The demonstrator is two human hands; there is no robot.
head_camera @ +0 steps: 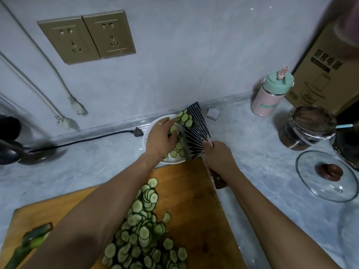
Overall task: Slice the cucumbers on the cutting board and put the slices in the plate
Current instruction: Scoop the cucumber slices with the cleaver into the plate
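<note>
grey counter (87, 171), right hand (219, 158) gripping cleaver (196, 129), left hand (162, 137) open on slices (183, 118), plate (171, 162)

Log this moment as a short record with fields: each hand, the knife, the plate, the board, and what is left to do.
left hand: left hand over the plate, fingers on the slices by the blade
right hand: right hand grips the knife handle
knife: blade tilted over the plate, cucumber slices on it
plate: white plate beyond the board, some slices in it
board: wooden cutting board with a big pile of slices and a cucumber end
left to do: move the pile to the plate
</note>
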